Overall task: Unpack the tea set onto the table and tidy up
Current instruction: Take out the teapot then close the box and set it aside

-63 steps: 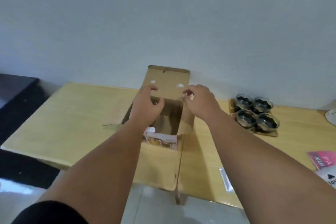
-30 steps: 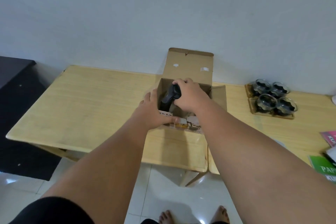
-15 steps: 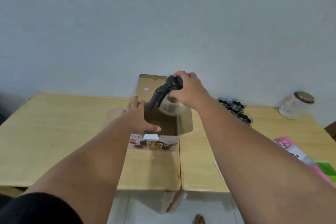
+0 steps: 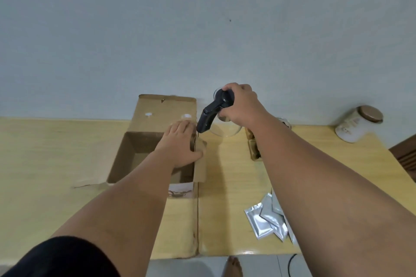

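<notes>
An open cardboard box (image 4: 144, 139) stands on the wooden table (image 4: 56, 153), its back flap upright. My left hand (image 4: 180, 144) grips the box's right wall at the rim. My right hand (image 4: 240, 103) holds a glass teapot (image 4: 225, 131) by its black handle (image 4: 210, 114), lifted just right of the box and above the table. The glass cups on their wooden tray (image 4: 254, 148) sit behind my right forearm, mostly hidden.
A white jar with a brown lid (image 4: 358, 123) stands at the back right by the wall. Several silver foil sachets (image 4: 267, 218) lie near the table's front edge on the right. A seam (image 4: 198, 220) splits the tabletop. A dark wooden object (image 4: 405, 155) is at the far right.
My right hand lifted the teapot out of the box and carried it to the right of the box. My left hand shifted from the front rim to the right wall.
</notes>
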